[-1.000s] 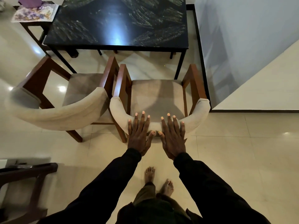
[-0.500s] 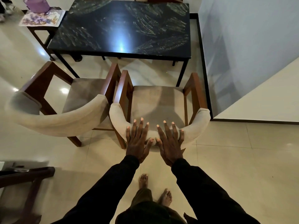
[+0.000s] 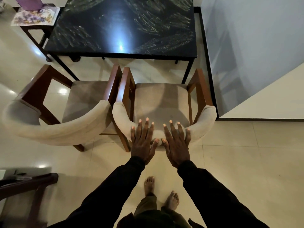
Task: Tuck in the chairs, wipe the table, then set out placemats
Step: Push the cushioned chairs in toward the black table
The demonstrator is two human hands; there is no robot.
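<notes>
A black marble-topped table stands ahead. In front of it are two wooden armchairs with beige curved backs. The right chair faces the table, its seat still out in front of the table edge. My left hand and my right hand lie flat side by side on the middle of its backrest, fingers straight and pressing. The left chair is angled slightly and stands apart from the table. A floral placemat lies on a small side table at the far left.
A purple box sits on the placemat. A white wall with a dark skirting runs close along the right chair's side. A dark wooden piece of furniture stands at the lower left. My bare feet are on the glossy tiled floor.
The right chair has slid forward toward the table under both hands, and I have stepped after it. The hands keep their place on the backrest.
</notes>
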